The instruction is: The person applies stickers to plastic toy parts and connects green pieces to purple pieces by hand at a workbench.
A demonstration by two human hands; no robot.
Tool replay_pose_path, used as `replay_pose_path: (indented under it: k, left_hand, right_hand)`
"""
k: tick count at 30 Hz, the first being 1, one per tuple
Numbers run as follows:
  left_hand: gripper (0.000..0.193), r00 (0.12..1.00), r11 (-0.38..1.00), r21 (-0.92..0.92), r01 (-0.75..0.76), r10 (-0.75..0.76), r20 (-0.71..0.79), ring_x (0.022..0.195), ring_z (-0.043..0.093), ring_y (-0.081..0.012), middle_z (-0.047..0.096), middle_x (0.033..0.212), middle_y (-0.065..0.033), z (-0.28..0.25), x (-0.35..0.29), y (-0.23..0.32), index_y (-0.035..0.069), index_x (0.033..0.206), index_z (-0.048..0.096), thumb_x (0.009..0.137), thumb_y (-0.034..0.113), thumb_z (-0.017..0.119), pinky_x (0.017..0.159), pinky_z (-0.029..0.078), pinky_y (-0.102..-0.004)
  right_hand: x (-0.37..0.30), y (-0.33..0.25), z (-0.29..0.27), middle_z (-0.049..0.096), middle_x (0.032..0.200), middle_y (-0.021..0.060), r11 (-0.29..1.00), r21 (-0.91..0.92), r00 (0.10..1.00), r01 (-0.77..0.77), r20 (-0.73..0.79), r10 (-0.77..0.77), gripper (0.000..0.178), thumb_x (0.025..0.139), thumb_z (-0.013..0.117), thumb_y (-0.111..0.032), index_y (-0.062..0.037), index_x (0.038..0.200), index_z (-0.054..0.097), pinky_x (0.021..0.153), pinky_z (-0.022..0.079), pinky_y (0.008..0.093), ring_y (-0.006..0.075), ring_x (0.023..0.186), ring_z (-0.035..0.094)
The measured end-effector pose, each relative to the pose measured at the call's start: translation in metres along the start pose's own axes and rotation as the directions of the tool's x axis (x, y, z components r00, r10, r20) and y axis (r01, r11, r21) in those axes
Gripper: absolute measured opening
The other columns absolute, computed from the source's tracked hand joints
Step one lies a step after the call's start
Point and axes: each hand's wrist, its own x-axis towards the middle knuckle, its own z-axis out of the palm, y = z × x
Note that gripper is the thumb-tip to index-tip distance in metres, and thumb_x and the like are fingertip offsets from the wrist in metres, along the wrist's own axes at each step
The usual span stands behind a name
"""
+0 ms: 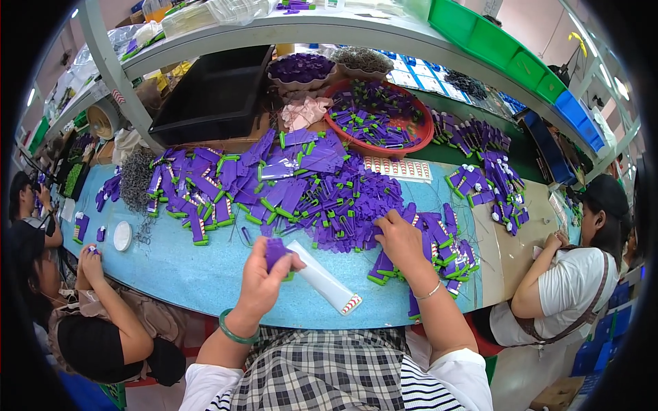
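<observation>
My left hand [259, 277] is closed round a flat purple plastic part [275, 252], with a bit of green showing below the thumb. Right beside it, a long whitish strip [319, 275] with red-and-white stickers at its near end lies on the blue table. My right hand [401, 240] reaches to the edge of a heap of small purple plastic pieces [373, 198]. Its fingers are curled and pressed together there; what they pinch is hidden. Purple-and-green plastic parts [449, 253] lie in a pile under and beside my right wrist.
Beyond the heap stands a red basin [428, 130] of purple-and-green parts, next to a black tray [205, 96]. A tangle of small grey wire pieces [137, 181] and a white round dish [122, 236] sit at left. Co-workers sit on both sides; a shelf [308, 29] spans overhead.
</observation>
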Motion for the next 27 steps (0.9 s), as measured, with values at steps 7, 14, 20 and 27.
replay_pose_path:
  k: [7, 14, 20, 27]
  left_hand:
    - [0.016, 0.976, 0.974, -0.135, -0.183, 0.163, -0.146, 0.078, 0.057, -0.0137, 0.058, 0.084, -0.0074, -0.006, 0.003, -0.025, 0.003, 0.109, 0.042, 0.098, 0.014, 0.039, 0.077, 0.047, -0.0293]
    - [0.016, 0.971, 0.982, 0.125, 0.142, -0.162, 0.174, 0.073, 0.058, -0.0126, 0.060, 0.082, -0.0065, 0.027, -0.008, -0.048, -0.002, 0.102, 0.051, 0.094, 0.011, 0.045, 0.068, 0.049, -0.0272]
    - [0.013, 0.930, 0.903, 0.400, -0.154, -0.004, 0.366, 0.070, 0.056, -0.0381, 0.056, 0.076, -0.0180, 0.044, -0.014, -0.036, 0.003, 0.091, 0.048, 0.087, 0.014, 0.051, 0.060, 0.043, -0.0432]
    - [0.016, 0.924, 0.805, 0.545, -0.235, 0.011, 0.382, 0.068, 0.060, -0.0357, 0.059, 0.071, -0.0161, 0.037, -0.018, -0.039, 0.003, 0.089, 0.053, 0.088, 0.018, 0.050, 0.059, 0.045, -0.0431]
  right_hand:
    - [0.000, 0.006, -0.002, 0.061, 0.077, 0.0091, 0.995, 0.095, 0.999, -0.034, 0.034, 0.031, 0.017, 0.067, 0.071, -0.007, -0.0050, 0.081, 0.061, 0.062, 0.050, 0.0360, 0.0258, 0.076, 0.062]
    - [-0.027, -0.041, -0.025, 0.059, 0.081, 0.0036, 0.331, 0.900, 0.959, -0.284, 0.268, 0.094, 0.007, 0.076, 0.067, 0.001, 0.0009, 0.081, 0.062, 0.063, 0.043, 0.0212, 0.0104, 0.073, 0.055]
    - [-0.044, -0.083, -0.022, 0.060, 0.075, 0.0036, 0.560, 0.822, 0.994, -0.106, 0.073, 0.080, 0.008, 0.073, 0.071, -0.002, -0.0022, 0.079, 0.065, 0.051, 0.042, 0.0219, 0.0093, 0.062, 0.055]
    - [-0.046, -0.087, -0.016, 0.057, 0.071, 0.0055, 0.653, 0.756, 0.998, -0.036, 0.061, -0.015, 0.010, 0.075, 0.069, -0.004, -0.0016, 0.079, 0.060, 0.049, 0.041, 0.0246, 0.0129, 0.056, 0.054]
